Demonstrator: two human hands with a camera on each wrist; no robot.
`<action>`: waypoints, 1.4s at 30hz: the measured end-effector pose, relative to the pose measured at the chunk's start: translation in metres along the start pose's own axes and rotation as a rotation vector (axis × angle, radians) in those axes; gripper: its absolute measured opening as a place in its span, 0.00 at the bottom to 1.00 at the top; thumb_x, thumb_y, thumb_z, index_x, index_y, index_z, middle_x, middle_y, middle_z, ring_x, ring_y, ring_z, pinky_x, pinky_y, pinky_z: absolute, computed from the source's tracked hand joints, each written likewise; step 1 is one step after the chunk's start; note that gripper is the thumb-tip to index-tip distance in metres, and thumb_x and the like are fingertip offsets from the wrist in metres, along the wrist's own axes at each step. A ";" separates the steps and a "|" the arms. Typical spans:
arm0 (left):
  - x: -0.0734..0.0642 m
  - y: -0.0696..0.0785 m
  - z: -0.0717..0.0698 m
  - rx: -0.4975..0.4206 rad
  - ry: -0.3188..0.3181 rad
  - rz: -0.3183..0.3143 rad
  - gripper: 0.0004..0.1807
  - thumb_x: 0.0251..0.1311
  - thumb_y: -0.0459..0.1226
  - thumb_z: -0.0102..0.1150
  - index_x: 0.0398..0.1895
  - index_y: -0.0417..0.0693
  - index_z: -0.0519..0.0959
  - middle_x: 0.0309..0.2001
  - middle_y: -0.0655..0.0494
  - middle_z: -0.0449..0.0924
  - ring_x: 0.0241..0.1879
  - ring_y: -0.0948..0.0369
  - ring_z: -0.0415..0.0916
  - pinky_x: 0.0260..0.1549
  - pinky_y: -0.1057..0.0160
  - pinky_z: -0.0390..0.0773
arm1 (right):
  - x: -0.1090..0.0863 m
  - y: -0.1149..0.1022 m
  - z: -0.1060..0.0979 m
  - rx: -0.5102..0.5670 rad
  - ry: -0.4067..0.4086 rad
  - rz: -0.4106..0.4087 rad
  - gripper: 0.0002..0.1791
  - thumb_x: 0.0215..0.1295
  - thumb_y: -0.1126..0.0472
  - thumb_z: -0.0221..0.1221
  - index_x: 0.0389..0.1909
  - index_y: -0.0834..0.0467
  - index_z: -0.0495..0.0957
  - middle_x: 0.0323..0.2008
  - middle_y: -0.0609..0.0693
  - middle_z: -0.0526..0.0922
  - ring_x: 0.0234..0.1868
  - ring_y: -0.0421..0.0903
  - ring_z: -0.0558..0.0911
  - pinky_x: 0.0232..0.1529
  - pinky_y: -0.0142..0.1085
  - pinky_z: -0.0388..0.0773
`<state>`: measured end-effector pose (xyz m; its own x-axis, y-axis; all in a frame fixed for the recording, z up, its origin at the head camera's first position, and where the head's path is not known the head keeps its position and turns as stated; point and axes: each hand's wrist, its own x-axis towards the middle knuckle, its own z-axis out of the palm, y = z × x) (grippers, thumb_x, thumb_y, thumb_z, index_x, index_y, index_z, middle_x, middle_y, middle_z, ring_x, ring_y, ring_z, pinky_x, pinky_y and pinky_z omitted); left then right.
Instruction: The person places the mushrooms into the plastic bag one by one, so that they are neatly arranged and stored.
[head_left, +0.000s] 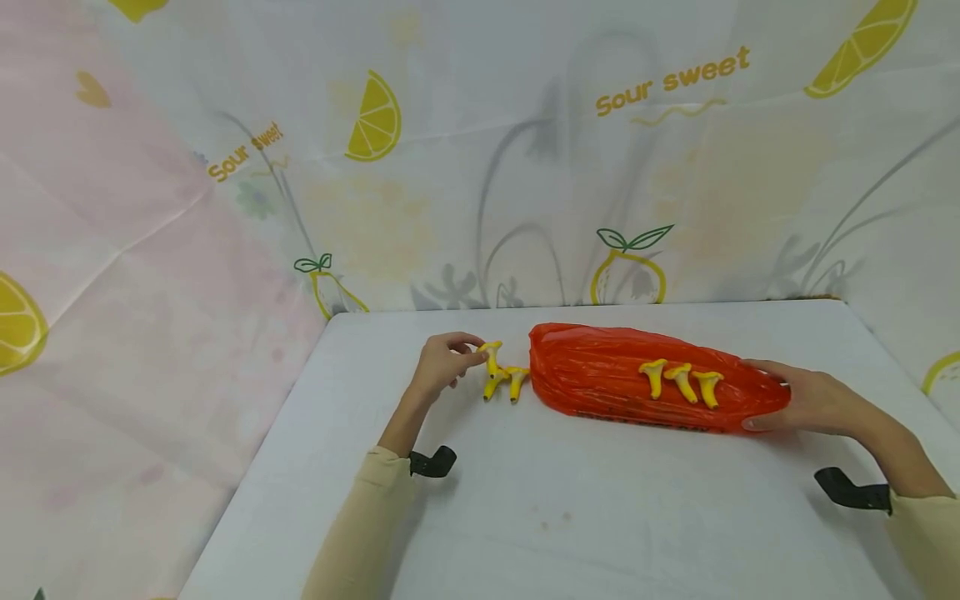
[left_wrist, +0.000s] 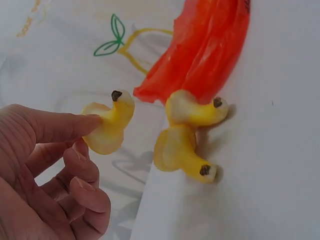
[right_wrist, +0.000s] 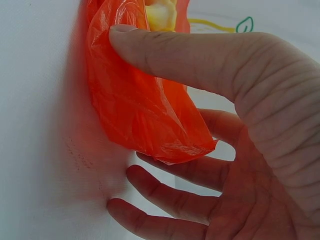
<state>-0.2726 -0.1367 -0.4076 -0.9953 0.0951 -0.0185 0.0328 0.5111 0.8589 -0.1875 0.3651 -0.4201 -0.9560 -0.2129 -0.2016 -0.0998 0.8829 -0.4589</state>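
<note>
At the left of the table in the head view, my left hand (head_left: 444, 363) pinches a yellow chanterelle mushroom (left_wrist: 111, 127) by its cap between thumb and fingertips, the dark-tipped stem sticking out. Two more chanterelles (head_left: 517, 382) lie close under it, beside the left end of a red plastic bag (head_left: 592, 367). The bag lies flat and long, slightly crumpled, with three chanterelles (head_left: 681, 382) in a row on top. My right hand (head_left: 813, 398) grips the bag's right end, thumb on the near side and fingers on the far side; the bag hides part of the fingers.
A white table (head_left: 585, 517) carries everything. Behind it hangs a pale curtain (head_left: 465, 208) with lemon prints and lettering, which also runs along the left side. A black wrist mount (head_left: 433, 462) sits on the left forearm and another mount (head_left: 851, 490) on the right.
</note>
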 end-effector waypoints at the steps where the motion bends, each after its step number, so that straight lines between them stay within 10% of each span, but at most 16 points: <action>1: 0.000 0.003 0.001 -0.018 -0.009 -0.005 0.12 0.56 0.39 0.71 0.43 0.47 0.86 0.31 0.53 0.75 0.19 0.61 0.67 0.13 0.67 0.67 | 0.000 0.000 0.000 0.000 0.001 0.001 0.51 0.50 0.45 0.72 0.67 0.70 0.61 0.57 0.79 0.67 0.52 0.73 0.67 0.39 0.59 0.79; 42: 0.019 0.065 0.124 -0.271 -0.243 0.024 0.09 0.57 0.35 0.70 0.41 0.43 0.86 0.18 0.55 0.70 0.13 0.62 0.64 0.11 0.68 0.72 | 0.002 0.003 0.004 0.006 0.009 -0.012 0.53 0.48 0.44 0.73 0.67 0.69 0.61 0.57 0.79 0.66 0.52 0.73 0.67 0.38 0.58 0.80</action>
<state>-0.2780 0.0044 -0.4153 -0.9426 0.3214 -0.0904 -0.0022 0.2649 0.9643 -0.1888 0.3655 -0.4248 -0.9573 -0.2200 -0.1877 -0.1101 0.8775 -0.4667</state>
